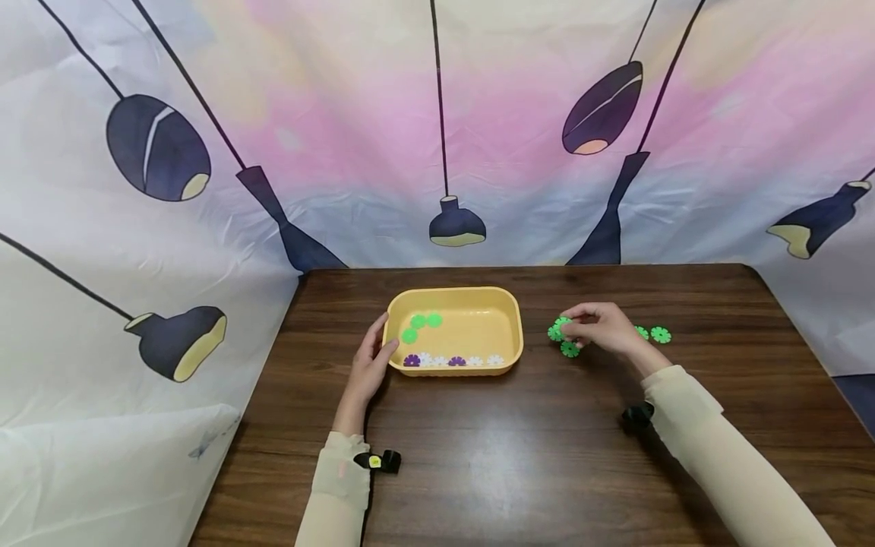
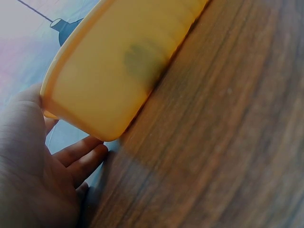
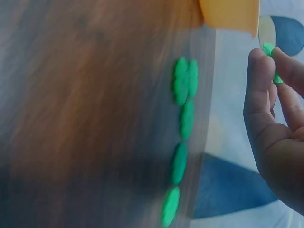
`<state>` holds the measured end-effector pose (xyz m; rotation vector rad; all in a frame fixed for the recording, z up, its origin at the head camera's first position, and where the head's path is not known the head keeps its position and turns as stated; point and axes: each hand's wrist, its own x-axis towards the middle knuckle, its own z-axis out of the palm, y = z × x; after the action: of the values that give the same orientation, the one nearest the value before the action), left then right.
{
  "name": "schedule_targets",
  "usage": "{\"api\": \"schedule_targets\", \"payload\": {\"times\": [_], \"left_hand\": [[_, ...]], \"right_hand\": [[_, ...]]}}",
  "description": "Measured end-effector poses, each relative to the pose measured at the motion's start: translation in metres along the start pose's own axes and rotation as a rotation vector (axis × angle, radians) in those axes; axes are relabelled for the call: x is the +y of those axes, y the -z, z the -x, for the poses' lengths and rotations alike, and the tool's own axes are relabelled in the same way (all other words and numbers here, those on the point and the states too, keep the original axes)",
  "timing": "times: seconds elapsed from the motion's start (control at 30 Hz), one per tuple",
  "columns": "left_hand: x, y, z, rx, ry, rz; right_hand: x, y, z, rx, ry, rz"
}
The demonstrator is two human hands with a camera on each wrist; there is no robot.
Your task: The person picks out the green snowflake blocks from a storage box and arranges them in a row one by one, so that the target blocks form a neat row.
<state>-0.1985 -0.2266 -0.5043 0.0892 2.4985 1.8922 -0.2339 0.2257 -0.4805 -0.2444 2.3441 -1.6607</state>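
A yellow plastic tray (image 1: 478, 372) sits on the table, with green flower-shaped discs (image 1: 418, 322) at its left and a row of purple and white ones (image 1: 456, 362) along its near side. My left hand (image 1: 369, 363) holds the tray's left end, its thumb at the near corner; the left wrist view shows the tray's outer wall (image 2: 95, 90) against the fingers. To the right of the tray, my right hand (image 1: 603, 328) pinches a green flower disc (image 3: 267, 48) between thumb and fingertips, above the table. Several green discs (image 3: 187, 118) lie below that hand.
Two more green discs, one partly hidden by the right hand and one farther right (image 1: 661, 335), lie on the dark wooden table (image 1: 465, 456). A printed cloth (image 1: 383, 152) with lamp pictures hangs behind the table's far edge.
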Motion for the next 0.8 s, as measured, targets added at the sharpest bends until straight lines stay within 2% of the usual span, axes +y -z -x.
{"api": "schedule_targets", "payload": {"times": [0.2, 0.33, 0.57, 0.8], "left_hand": [[-0.033, -0.002, -0.013, 0.035, -0.043, 0.006], [-0.034, -0.003, -0.012, 0.042, -0.060, 0.009], [-0.030, -0.002, -0.011, 0.034, -0.016, 0.019], [-0.017, -0.001, -0.009, 0.012, 0.011, -0.015]], "right_hand": [[0.016, 0.014, 0.012, 0.044, -0.081, 0.025], [0.028, 0.020, 0.017, 0.042, -0.122, 0.033], [0.035, 0.021, 0.018, 0.044, -0.141, 0.075], [0.033, 0.017, 0.018, 0.061, -0.141, 0.233]]}}
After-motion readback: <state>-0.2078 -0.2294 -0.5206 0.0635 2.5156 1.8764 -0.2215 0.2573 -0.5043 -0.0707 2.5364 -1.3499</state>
